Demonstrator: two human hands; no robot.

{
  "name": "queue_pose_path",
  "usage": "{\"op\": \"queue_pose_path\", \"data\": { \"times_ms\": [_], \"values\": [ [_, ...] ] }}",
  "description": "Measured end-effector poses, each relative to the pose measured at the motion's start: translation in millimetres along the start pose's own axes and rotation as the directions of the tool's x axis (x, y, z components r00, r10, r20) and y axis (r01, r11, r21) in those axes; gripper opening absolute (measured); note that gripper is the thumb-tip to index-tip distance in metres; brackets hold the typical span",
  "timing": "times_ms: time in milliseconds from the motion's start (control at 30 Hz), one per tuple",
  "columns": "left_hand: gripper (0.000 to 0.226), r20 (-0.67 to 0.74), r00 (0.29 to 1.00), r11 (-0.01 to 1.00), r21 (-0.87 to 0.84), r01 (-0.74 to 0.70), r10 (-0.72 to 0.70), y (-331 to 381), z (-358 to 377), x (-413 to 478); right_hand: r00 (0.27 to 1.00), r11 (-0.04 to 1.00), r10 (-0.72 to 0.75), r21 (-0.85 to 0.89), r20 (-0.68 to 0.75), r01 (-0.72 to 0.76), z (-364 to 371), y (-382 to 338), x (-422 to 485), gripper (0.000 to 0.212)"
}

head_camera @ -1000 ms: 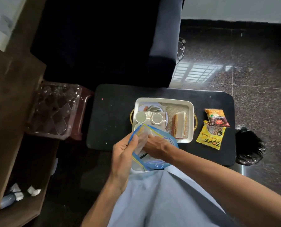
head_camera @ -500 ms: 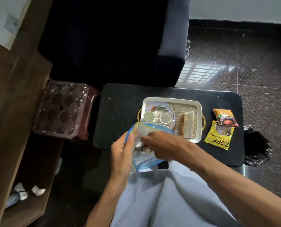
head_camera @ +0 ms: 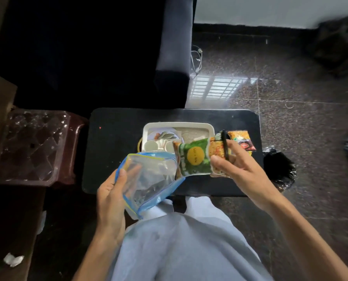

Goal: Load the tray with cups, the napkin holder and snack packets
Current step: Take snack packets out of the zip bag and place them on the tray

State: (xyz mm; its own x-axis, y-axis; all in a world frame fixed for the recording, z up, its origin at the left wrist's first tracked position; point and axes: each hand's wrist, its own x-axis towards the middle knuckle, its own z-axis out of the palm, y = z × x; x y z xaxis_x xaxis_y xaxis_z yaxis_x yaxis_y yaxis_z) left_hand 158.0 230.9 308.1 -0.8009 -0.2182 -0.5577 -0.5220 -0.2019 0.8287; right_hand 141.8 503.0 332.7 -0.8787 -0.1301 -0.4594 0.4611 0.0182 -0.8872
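Fingers [head_camera: 236,147]: right hand [head_camera: 248,173] pinches snack packets [head_camera: 194,160] half-masking the tray [head_camera: 177,125]; left hand [head_camera: 110,197] grips bag [head_camera: 152,179].

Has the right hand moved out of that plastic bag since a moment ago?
Yes. The right hand has come out of the bag and moved right, now holding snack packets above the right end of the tray.
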Motion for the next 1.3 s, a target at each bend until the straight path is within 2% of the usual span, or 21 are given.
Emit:
{"op": "queue_pose_path", "data": {
  "times_ms": [133, 233, 367, 500, 600, 700, 867, 1000, 1133, 1300],
  "values": [
    [0.026, -0.016, 1.0, 1.0, 0.018, 0.01, -0.01, -4.3, 26.1, -7.8, 0.952, 0.918, 0.137, 0.396, -0.273, -0.019, -41.9, 41.4, -3.0, 0.044],
    [0.027, -0.022, 1.0, 0.999, 0.045, 0.022, -0.021, -9.1, 45.9, -14.1, 0.874, 0.871, 0.266, 0.491, -0.406, -0.037, -79.7, 85.9, 4.3, 0.032],
    [0.029, -0.048, 0.998, 0.998, 0.051, 0.038, -0.035, -18.3, 69.3, -21.6, 0.81, 0.887, 0.383, 0.42, -0.443, -0.189, -128.6, 155.5, 20.8, 0.024],
    [0.042, -0.066, 0.997, 0.996, 0.075, 0.054, -0.049, -27.6, 89.2, -28.9, 0.796, 0.904, 0.413, 0.097, -0.443, -0.415, -162.1, 214.6, 47.7, 0.034],
    [0.037, -0.083, 0.995, 0.995, 0.085, 0.057, -0.05, -31.4, 100.3, -34.3, 0.784, 0.859, 0.424, -0.073, -0.453, -0.506, -175.5, 234.3, 70.1, 0.049],
    [0.035, -0.108, 0.993, 0.995, 0.086, 0.06, -0.051, -34.4, 107.4, -41.0, 0.77, 0.862, 0.414, -0.063, -0.486, -0.503, -182.9, 236.9, 93.6, 0.047],
    [0.037, -0.186, 0.981, 0.995, 0.064, 0.071, -0.058, -38.4, 117.2, -48.8, 0.746, 0.9, 0.409, 0.095, -0.526, -0.426, -180.9, 223.3, 140.1, 0.044],
    [0.039, -0.212, 0.973, 0.995, 0.028, 0.096, -0.088, -38.7, 124.6, -51.4, 0.754, 0.909, 0.398, 0.117, -0.522, -0.399, -175.9, 220.1, 173.9, 0.055],
    [0.04, -0.229, 0.968, 0.994, 0.014, 0.111, -0.104, -39.8, 129.2, -51.5, 0.748, 0.893, 0.406, 0.054, -0.525, -0.447, -170.4, 219.6, 196.6, 0.059],
    [0.04, -0.239, 0.964, 0.992, 0.012, 0.124, -0.117, -41.0, 134.2, -50.7, 0.689, 0.839, 0.461, 0.02, -0.559, -0.544, -171.5, 226.3, 208.2, 0.06]
  ]
}}
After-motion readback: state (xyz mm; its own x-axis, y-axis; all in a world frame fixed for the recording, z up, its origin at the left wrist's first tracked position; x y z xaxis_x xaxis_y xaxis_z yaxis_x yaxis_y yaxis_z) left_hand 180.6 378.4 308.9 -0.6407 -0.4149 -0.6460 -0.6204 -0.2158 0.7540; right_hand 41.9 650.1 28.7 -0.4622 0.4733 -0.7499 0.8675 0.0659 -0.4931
